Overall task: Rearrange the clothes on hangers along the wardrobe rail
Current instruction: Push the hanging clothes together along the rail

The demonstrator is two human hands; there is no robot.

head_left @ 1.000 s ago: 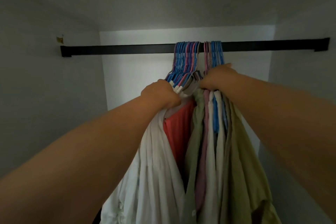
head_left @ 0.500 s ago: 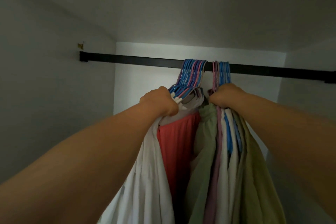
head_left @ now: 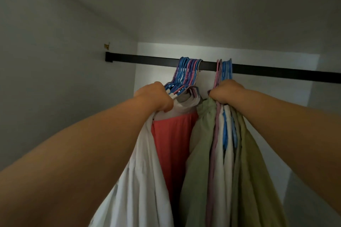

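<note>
Head view: left hand (head_left: 155, 97) fingers, right hand (head_left: 226, 91) fingers clenched around hangers (head_left: 186, 75).

Left hand (head_left: 155, 97) and right hand (head_left: 226, 92) grip separate hanger bunches (head_left: 186, 73) on rail (head_left: 147, 59)

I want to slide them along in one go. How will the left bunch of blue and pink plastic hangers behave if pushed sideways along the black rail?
The left bunch of blue and pink plastic hangers would probably slide as a pack, since its hooks sit tight together on the black rail. The hooks already lean, so expect swinging. The white garments hang limp and would likely trail.
</note>
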